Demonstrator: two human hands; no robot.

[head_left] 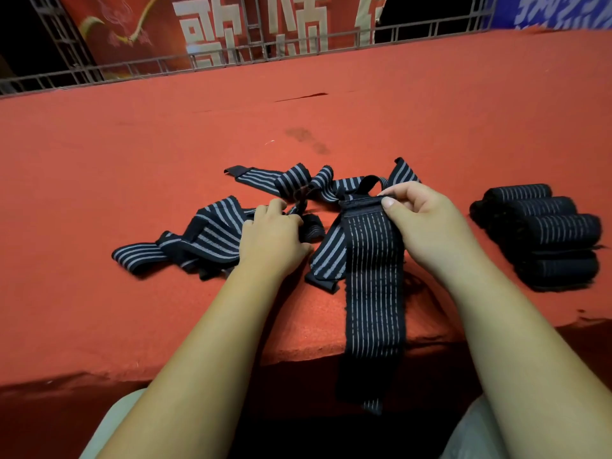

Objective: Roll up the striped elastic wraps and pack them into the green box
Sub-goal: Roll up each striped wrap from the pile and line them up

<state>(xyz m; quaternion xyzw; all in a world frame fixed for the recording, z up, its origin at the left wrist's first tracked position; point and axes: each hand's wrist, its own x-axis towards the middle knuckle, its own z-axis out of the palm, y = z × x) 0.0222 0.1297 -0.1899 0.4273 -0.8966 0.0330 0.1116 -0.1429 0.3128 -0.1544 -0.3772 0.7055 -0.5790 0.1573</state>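
A long black wrap with thin grey stripes [374, 286] lies flat towards me and hangs over the table's front edge. My right hand [427, 223] pinches its far end at the black fastener strip. My left hand [275, 236] rests with curled fingers on a tangle of unrolled striped wraps [212, 236]; what it holds is hidden. More loose wraps [298, 182] lie behind the hands. Several rolled wraps [546, 233] sit stacked to the right. No green box is in view.
The red cloth-covered table [132, 309] stretches far back, with a dark stain [308, 139] past the wraps. A metal railing [231, 58] and a red banner with large characters [215, 28] stand behind it. My knees show below the front edge.
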